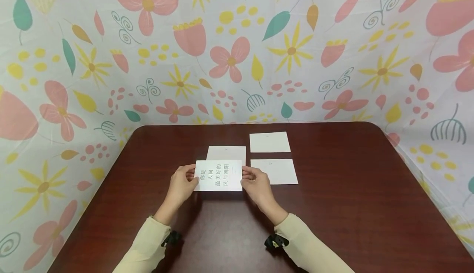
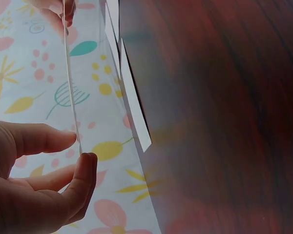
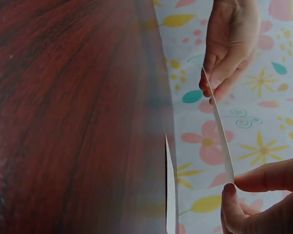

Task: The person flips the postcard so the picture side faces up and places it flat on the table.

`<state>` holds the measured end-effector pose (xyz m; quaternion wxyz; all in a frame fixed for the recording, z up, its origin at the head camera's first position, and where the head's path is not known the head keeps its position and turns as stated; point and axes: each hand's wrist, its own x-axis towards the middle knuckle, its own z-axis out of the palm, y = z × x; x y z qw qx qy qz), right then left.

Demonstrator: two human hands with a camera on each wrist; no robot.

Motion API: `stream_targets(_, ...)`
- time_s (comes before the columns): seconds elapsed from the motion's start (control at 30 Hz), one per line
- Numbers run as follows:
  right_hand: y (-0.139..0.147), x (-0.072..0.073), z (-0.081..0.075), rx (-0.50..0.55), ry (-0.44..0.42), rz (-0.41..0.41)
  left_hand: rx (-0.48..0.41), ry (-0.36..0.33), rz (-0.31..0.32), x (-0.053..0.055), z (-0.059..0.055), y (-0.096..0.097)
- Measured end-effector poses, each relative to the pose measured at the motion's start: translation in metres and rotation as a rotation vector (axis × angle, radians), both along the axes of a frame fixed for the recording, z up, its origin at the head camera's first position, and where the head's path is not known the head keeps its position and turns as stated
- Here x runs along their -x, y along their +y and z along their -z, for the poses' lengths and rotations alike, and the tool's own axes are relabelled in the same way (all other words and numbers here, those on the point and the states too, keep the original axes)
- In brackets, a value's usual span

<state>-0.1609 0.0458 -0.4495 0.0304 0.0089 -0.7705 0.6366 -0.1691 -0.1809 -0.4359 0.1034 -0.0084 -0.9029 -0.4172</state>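
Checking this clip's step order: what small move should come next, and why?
Probably lower the printed card onto the tabletop, just nearer than the left white card. The left hand and right hand pinch its opposite edges above the wood, and the left, far-right card and near-right card mark three corners of a rough two-by-two.

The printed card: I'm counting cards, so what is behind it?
In the head view, a white card shows its far part; the printed card hides the rest and anything else there.
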Motion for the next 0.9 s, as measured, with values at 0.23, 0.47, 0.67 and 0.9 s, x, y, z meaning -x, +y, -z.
stream_targets(0.23, -0.001, -0.002, 0.001, -0.074, -0.064, -0.044, 0.064, -0.064, 0.051, 0.004, 0.005, -0.004)
stream_targets(0.47, -0.001, -0.005, 0.001, -0.199, -0.120, -0.133, 0.097, -0.154, 0.116, 0.007, 0.009, -0.006)
stream_targets(0.67, -0.002, -0.007, 0.003, -0.241, -0.146, -0.161, 0.145, -0.195, 0.133, 0.011, 0.012, -0.006)
stream_targets(0.9, -0.002, -0.007, 0.004, -0.261, -0.154, -0.179, 0.160, -0.213, 0.152, 0.011, 0.014, -0.004)
